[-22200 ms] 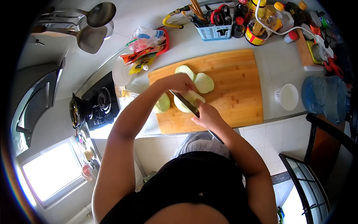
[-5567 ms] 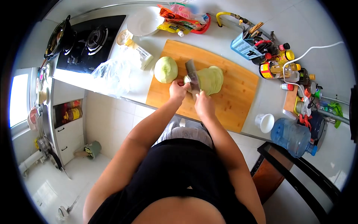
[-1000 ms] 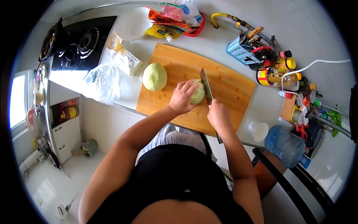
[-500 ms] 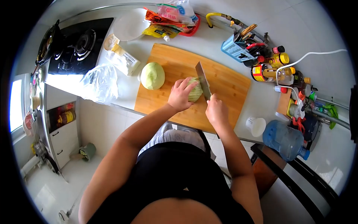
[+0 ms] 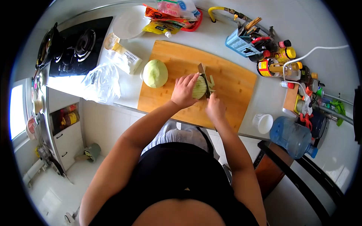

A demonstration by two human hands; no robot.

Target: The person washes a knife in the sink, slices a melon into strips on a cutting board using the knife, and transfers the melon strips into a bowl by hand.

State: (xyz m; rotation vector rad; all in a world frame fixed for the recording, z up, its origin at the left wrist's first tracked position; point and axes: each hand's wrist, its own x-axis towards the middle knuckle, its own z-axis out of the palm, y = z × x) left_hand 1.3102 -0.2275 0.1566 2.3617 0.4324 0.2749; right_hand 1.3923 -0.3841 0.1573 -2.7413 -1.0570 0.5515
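Observation:
My left hand presses down on a partly sliced, pale green round vegetable, its fingers curled over the top edge. In my right hand is the handle of a cleaver, its blade upright against the vegetable's right side. Thin cut strips lie just right of the blade. To the left, a whole peeled vegetable of the same kind sits on the wooden cutting board. My right hand hides the cleaver's handle.
A plastic bag and a carton lie left of the board. Behind stand a white plate and food packets. At right are a blue utensil basket, sauce bottles, a white cup and a water jug.
The cleaver has come down against the vegetable, and cut strips now show to its right. My right hand has shifted slightly nearer me. My left hand stays on the vegetable.

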